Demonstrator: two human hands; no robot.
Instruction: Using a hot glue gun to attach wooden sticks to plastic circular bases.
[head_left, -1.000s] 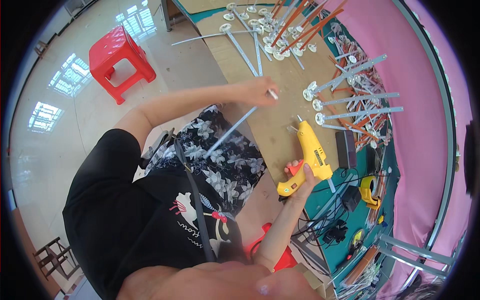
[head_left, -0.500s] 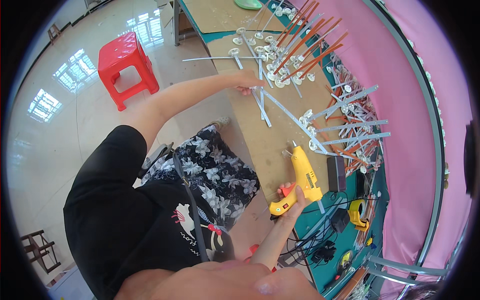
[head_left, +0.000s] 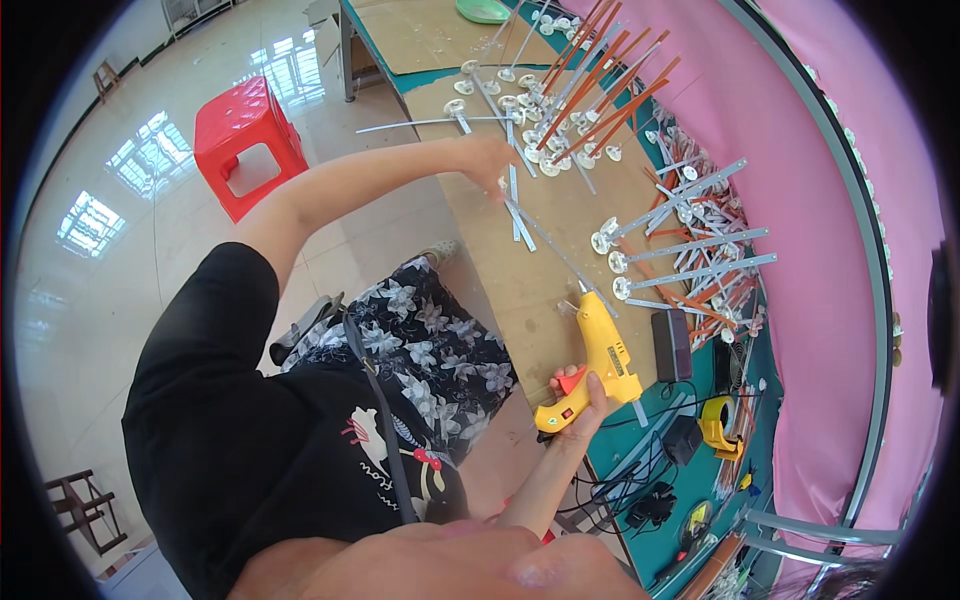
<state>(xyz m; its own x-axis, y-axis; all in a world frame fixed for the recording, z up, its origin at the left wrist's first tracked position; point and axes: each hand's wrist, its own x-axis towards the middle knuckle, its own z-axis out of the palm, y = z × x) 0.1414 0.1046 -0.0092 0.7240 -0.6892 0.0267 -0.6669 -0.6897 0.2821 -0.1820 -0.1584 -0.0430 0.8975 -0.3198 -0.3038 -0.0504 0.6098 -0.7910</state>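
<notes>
My left hand [head_left: 488,163] reaches across the cardboard and pinches one end of a thin grey strip with holes along it [head_left: 556,250]. That strip slants down to the right. My right hand [head_left: 590,402] is wrapped round the handle of a yellow hot glue gun [head_left: 604,345] with a red trigger. The gun's nozzle points away from me, and its tip appears close beside or under the strip; contact cannot be made out. Two loose grey strips [head_left: 521,222] lie crossed just below my left hand. Right of the held strip, three strips with clear round discs [head_left: 620,262] lie side by side.
Several discs with grey and brown sticks [head_left: 580,110] stand at the far end of the cardboard [head_left: 470,240]. A tangled pile of sticks [head_left: 715,270] lies along the pink cloth [head_left: 790,200]. Nearer are a dark box [head_left: 671,345], black cables and yellow tape [head_left: 717,425]. A red stool [head_left: 240,135] stands left.
My left hand has come slightly nearer. The held strip has swung away from the discs, and its lower end now lies by the glue gun's nozzle. The gun has barely moved.
</notes>
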